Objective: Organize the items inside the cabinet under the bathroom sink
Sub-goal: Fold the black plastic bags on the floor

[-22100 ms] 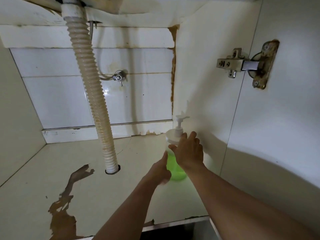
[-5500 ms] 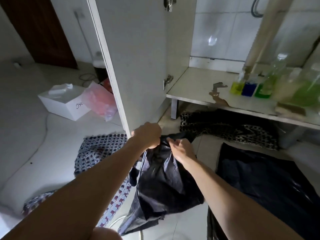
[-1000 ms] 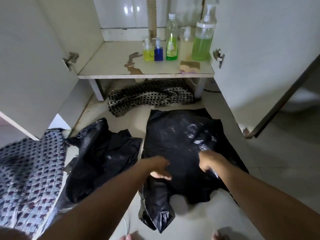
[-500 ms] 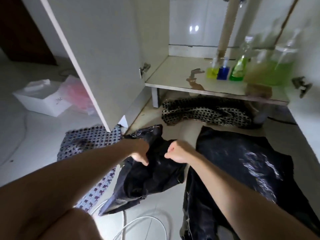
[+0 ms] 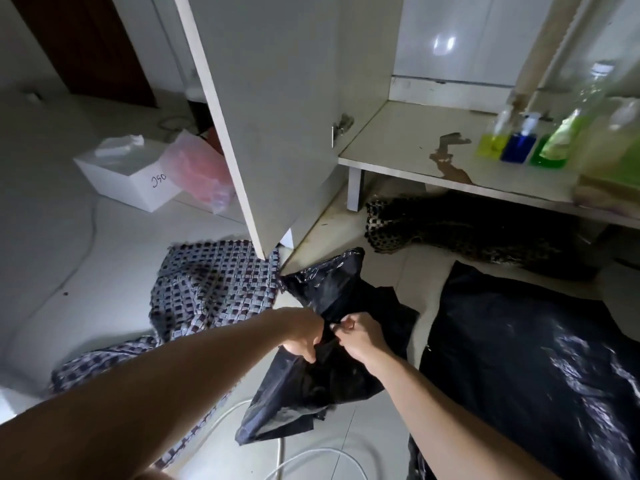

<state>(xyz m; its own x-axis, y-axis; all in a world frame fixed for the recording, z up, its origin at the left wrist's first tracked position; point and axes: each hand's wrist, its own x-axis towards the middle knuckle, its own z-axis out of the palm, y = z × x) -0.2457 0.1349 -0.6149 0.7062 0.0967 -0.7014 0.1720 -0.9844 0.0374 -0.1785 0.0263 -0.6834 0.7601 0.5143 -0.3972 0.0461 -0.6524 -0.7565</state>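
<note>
Left hand (image 5: 304, 336) and right hand (image 5: 360, 336) each pinch, apparently, the crumpled black bag (image 5: 322, 379) hanging between them.

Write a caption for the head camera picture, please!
Both hands gather a crumpled black plastic bag beside the open sink cabinet.

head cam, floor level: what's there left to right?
White box → pink plastic bag → checkered cloth → crumpled black bag held in both hands → flat black bag.

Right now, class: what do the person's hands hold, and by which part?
Both the left hand and right hand pinch the smaller black plastic bag at its bunched middle.
</note>
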